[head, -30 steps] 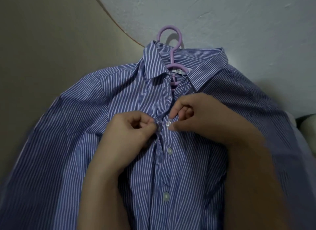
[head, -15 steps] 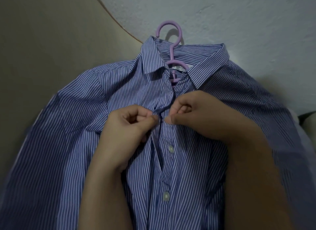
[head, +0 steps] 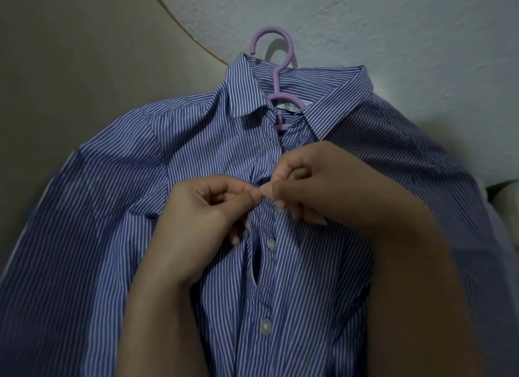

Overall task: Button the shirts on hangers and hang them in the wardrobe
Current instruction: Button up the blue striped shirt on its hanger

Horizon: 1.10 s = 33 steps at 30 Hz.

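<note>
- My left hand (head: 202, 222) and right hand (head: 337, 191) have drawn together since a second ago, and the button between them is now hidden.
- Both pinch the front edge of the blue striped shirt (head: 134, 236), fingertips touching.
- The shirt sits on a purple hanger (head: 276, 68) against a pale wall (head: 393, 26).

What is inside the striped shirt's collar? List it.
A purple hanger: its hook rises above the collar, and its neck shows inside beside a white label. Its shoulders are hidden under the shirt.
</note>
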Each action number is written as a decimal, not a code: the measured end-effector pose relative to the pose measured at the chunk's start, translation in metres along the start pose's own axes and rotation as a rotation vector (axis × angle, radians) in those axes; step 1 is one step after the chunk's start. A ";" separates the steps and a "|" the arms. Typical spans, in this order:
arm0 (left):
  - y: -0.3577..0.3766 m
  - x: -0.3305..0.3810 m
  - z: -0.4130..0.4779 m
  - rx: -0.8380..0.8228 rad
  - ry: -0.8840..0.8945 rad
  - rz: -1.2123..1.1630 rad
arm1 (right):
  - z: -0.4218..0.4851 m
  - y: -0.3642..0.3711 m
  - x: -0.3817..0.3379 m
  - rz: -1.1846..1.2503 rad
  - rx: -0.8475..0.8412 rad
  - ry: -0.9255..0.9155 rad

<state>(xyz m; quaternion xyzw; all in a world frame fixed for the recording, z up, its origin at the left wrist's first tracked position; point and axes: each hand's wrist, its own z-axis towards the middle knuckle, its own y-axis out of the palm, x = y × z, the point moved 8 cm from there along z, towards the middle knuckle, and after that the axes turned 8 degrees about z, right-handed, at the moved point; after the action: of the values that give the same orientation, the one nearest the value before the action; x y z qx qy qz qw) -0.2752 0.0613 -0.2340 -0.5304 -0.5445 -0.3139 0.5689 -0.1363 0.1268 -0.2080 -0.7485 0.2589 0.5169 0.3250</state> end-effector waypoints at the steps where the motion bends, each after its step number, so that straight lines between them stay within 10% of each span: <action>1: -0.002 -0.002 0.001 0.029 -0.007 -0.003 | 0.000 -0.003 0.002 -0.001 0.016 0.015; 22: -0.003 0.011 -0.013 0.362 0.077 0.327 | 0.005 -0.003 0.007 -0.122 0.042 0.046; 33: 0.002 0.002 -0.025 0.378 0.025 -0.006 | 0.004 0.001 0.005 -0.010 0.013 0.019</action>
<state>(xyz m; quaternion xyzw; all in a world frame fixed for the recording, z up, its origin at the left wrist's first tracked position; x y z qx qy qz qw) -0.2659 0.0382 -0.2288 -0.4085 -0.5883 -0.2144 0.6641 -0.1372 0.1287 -0.2140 -0.7525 0.2617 0.5062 0.3301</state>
